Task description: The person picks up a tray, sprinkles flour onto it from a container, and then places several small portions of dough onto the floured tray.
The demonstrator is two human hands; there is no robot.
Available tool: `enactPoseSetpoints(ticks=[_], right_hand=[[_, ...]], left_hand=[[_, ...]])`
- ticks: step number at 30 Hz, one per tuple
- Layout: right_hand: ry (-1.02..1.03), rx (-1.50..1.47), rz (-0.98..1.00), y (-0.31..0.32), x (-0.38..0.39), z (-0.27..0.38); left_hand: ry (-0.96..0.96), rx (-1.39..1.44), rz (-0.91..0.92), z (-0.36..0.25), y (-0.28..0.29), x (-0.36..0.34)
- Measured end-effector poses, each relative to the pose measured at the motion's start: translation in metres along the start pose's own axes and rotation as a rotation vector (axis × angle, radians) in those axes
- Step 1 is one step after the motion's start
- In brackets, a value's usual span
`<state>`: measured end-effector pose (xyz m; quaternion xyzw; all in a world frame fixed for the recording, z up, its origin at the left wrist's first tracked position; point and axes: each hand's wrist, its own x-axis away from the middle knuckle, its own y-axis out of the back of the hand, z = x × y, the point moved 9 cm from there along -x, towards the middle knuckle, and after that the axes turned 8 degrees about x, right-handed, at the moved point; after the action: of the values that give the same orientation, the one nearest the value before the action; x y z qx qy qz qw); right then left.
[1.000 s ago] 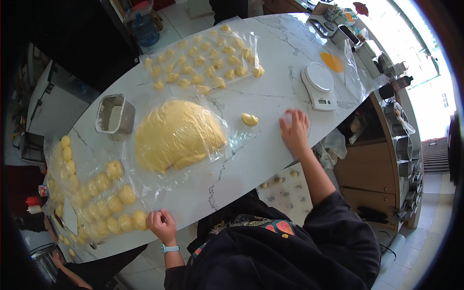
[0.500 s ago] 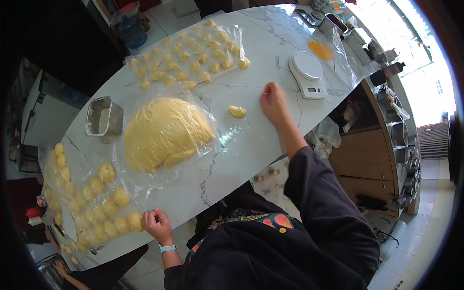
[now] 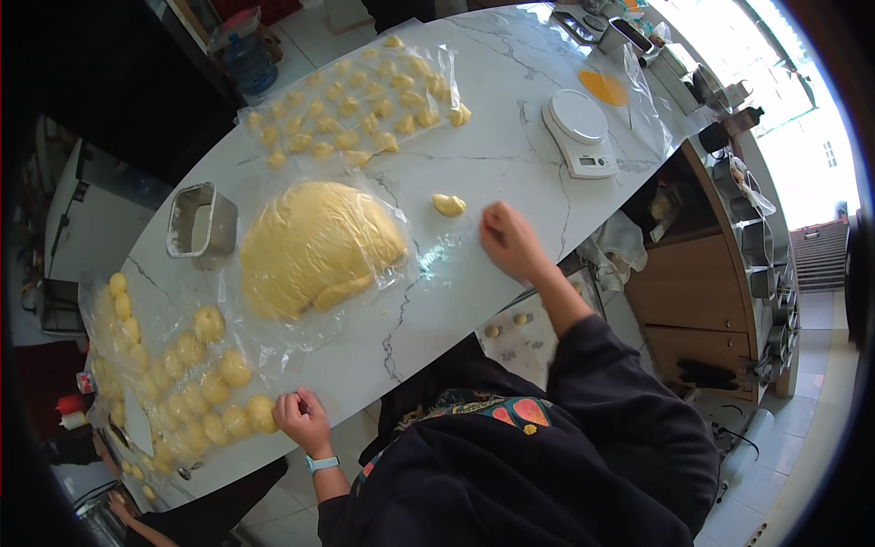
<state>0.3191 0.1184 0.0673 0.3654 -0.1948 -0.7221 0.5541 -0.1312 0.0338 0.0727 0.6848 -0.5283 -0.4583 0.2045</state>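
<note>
My right hand (image 3: 510, 242) is curled low over the marble table, right of a small loose piece of dough (image 3: 448, 205). Its closed fingers hide whatever may be beneath or inside them. At the table's near edge my left hand (image 3: 303, 422) is also closed, its fingers bent in, beside the nearest of several round dough balls (image 3: 262, 414) under clear plastic. I cannot see if it holds anything. Between and beyond the hands, a large mound of yellow dough (image 3: 319, 246) lies partly covered by plastic film.
Many small dough pieces (image 3: 348, 108) rest on a plastic sheet at the far side. A metal loaf tin (image 3: 217, 228) stands left of the mound. A white kitchen scale (image 3: 580, 132) and an orange scraper (image 3: 603, 88) lie at the far right. Another person's hand (image 3: 120, 509) shows at lower left.
My right hand has come nearer to me across the table, still curled. My left hand stays by the dough balls, much as before. The view has shifted slightly.
</note>
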Motion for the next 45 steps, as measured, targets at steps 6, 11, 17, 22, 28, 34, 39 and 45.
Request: enactPoseSetpoints(ticks=[6, 11, 17, 22, 28, 34, 39, 45], right_hand=[[-0.03, 0.313, -0.296, 0.046, -0.05, -0.056], [-0.133, -0.006, -0.11, 0.01, -0.003, -0.013], [-0.119, -0.111, -0.117, 0.049, -0.005, -0.037], [-0.228, -0.48, -0.095, 0.012, -0.022, -0.055], [-0.172, 0.091, -0.156, 0.044, 0.013, -0.061], [-0.077, 0.106, -0.088, -0.006, -0.021, 0.002], [-0.064, 0.292, -0.283, 0.047, 0.014, -0.034], [-0.151, 0.025, -0.155, -0.006, -0.01, -0.001]], left_hand=[[-0.014, 0.021, 0.007, -0.001, -0.006, -0.001], [0.009, 0.003, 0.011, 0.002, -0.002, 0.001], [0.002, -0.015, 0.017, 0.004, -0.002, 0.0], [-0.031, 0.015, -0.002, -0.004, -0.004, -0.001], [-0.055, 0.012, 0.005, -0.012, 0.0, -0.003], [-0.033, 0.017, 0.005, -0.006, -0.003, -0.003], [-0.039, -0.006, 0.017, -0.008, -0.004, -0.006], [-0.038, -0.009, 0.067, 0.002, -0.006, 0.002]])
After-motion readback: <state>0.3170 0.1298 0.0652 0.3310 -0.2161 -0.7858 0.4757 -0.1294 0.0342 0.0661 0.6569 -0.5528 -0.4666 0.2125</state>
